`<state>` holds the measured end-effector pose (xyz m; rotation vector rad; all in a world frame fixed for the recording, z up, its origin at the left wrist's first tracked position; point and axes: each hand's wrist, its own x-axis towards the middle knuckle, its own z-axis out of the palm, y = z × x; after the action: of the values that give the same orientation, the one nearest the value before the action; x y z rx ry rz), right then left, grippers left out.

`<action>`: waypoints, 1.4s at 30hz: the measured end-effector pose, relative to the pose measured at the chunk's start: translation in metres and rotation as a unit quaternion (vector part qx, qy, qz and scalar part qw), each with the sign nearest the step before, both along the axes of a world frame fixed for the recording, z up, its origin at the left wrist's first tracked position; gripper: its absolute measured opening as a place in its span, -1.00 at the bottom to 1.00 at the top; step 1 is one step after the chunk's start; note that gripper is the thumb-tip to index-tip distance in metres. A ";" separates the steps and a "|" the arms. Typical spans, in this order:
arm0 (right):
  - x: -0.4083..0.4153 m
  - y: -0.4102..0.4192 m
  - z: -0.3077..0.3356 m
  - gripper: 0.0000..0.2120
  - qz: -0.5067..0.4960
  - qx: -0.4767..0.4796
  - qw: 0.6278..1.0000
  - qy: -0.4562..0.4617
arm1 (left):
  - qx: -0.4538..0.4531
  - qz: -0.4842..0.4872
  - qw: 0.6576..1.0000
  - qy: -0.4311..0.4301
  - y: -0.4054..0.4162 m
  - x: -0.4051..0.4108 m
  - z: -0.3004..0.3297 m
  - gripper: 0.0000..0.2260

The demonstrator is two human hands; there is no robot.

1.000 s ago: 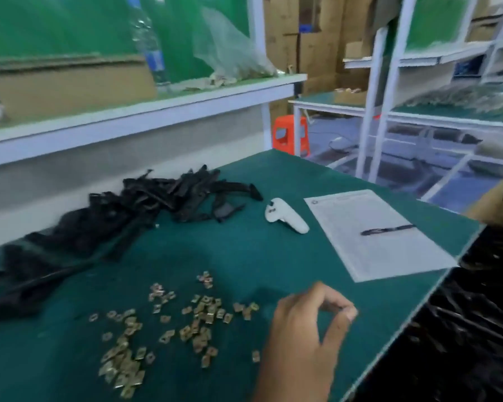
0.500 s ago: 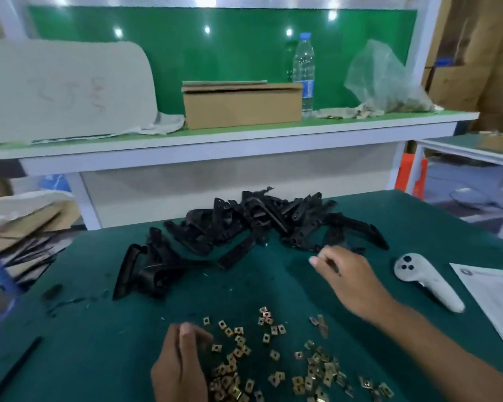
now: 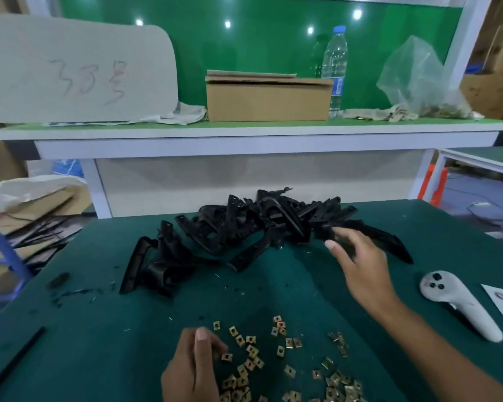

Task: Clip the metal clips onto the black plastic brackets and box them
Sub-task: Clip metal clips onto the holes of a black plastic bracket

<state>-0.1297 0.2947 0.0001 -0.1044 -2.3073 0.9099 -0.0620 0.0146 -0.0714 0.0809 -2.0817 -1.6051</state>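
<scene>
- Since half a second ago, my right hand (image 3: 360,265) has gone further out, from the near edge of the black plastic brackets (image 3: 244,227) to the pile's right end, where its fingertips now touch a long bracket (image 3: 384,242).
- Those fingers are spread and loosely bent; they touch the bracket, but I cannot tell if they have closed round it. I reach here because this piece lies at the edge of the tangle and should lift free most easily.
- My left hand (image 3: 192,364) has stayed low at the near edge of the green mat (image 3: 84,329), fingers curled in among the metal clips (image 3: 273,358). Thumb and fingertips are drawn together beside one clip (image 3: 226,356), though whether I have it pinched yet is hidden by my own knuckles.
- Working both at once makes sense: one hand fetches the clip, the other the bracket, so they can meet in the middle.
- Clips lie scattered flat near me; brackets are heaped farther back, well apart from them.
- A cardboard box (image 3: 269,97) stands on the shelf (image 3: 157,132) behind, next to a water bottle (image 3: 335,68); it may be for the finished parts.
- A white controller (image 3: 459,303) lies to my right, out of the way.
</scene>
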 end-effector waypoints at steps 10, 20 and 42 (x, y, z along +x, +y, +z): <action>0.105 -0.061 -0.015 -0.56 0.342 -0.512 0.756 -0.221 | -0.184 -0.030 0.952 0.241 0.014 0.029 0.015 -0.46; 0.104 -0.043 -0.023 -0.71 0.338 -0.183 0.890 -0.243 | 0.030 -0.045 0.997 0.061 0.016 0.040 0.026 -0.91; 0.100 -0.043 -0.063 -0.76 0.327 0.177 0.906 -0.200 | 0.310 -0.173 0.932 -0.071 0.014 0.027 0.013 -0.65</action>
<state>-0.0296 0.2515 -0.0625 0.7464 -2.9218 0.7991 -0.0353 0.0284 -0.0582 0.0465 -1.6649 -2.4962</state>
